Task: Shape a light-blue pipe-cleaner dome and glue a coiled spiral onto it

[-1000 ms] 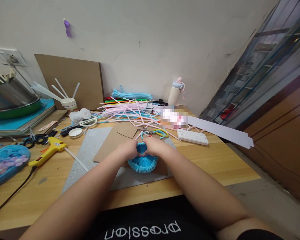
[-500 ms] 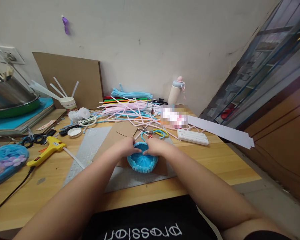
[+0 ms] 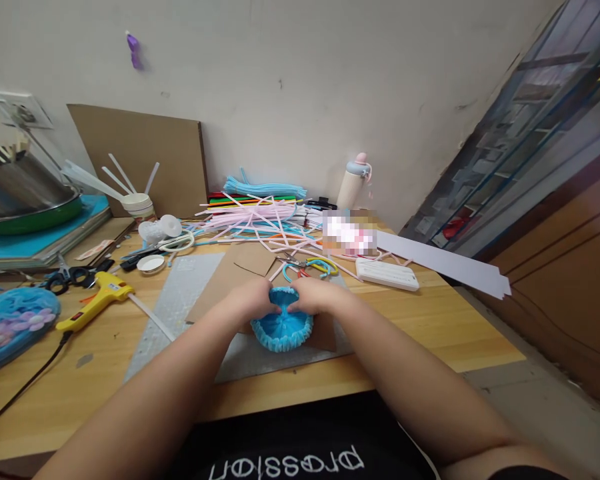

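A round blue fuzzy bowl shape [image 3: 284, 333], seemingly made of pipe cleaners, tilts toward me above the cardboard sheet [image 3: 220, 283]. My left hand [image 3: 257, 298] grips its far left rim, thumb inside and fingers behind the wall. On the far right rim my right hand [image 3: 311, 295] holds it the same way. Both thumbs point at the middle of the hollow; the other fingers are mostly hidden. Just beyond the hands lie pliers [image 3: 325, 268] with yellow and blue handles.
A yellow glue gun [image 3: 95, 301] rests left of the grey cutting mat [image 3: 155, 353]. Scissors [image 3: 67, 275] and a blue flowered piece [image 3: 17, 327] lie farther left. Pink pipe cleaners [image 3: 260, 217] are heaped at the back, near a bottle [image 3: 353, 183]. A white case [image 3: 387, 274] sits right.
The blue bowl shape has tilted a little more toward me and shifted slightly down and left. Both hands keep their hold on its rim.
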`<state>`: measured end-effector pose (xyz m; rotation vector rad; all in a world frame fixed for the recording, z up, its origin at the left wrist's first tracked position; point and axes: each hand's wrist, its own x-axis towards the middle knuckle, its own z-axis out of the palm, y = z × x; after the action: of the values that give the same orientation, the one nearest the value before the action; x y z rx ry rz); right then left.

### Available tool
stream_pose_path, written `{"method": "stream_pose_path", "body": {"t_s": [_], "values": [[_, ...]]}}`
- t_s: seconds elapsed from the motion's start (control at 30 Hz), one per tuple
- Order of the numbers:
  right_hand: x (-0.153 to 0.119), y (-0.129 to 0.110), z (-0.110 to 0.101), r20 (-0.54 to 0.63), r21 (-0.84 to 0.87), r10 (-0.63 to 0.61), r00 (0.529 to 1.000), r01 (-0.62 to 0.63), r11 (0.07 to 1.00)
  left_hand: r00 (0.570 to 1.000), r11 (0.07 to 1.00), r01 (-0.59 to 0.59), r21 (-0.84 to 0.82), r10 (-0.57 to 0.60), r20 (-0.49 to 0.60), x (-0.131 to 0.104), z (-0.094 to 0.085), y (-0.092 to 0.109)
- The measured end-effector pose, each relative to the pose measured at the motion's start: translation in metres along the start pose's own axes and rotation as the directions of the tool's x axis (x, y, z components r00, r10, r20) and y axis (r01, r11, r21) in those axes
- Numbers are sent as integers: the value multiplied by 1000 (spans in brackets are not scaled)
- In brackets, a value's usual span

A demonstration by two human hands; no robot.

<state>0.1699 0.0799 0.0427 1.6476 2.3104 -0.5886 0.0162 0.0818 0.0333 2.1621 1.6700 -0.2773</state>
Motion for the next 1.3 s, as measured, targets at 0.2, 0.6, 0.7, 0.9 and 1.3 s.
{"method": "stream_pose_path", "body": {"t_s": [0.2,0.6,0.7,0.9,1.3], "values": [[1,-4,3,-14,-22,42,999,-42,999,999,1000,19,19,-20,26,5,4,1],[-1,-9,5,-40,2,93,995,-93,996,999,999,32,-1,-32,-29,-2,-2,2],[-7,-5,8,-79,32,132,988,-130,991,997,999,33,-24,-34,-69,-9,-5,-3],[-18,-10,7,-236,56,119,964,-108,993,999,1000,-21,-7,21,-44,-11,-7,-1],[13,-1,16,-139,65,25,990,-16,998,996,1000,12,-26,-14,-90,-5,10,11]]}}
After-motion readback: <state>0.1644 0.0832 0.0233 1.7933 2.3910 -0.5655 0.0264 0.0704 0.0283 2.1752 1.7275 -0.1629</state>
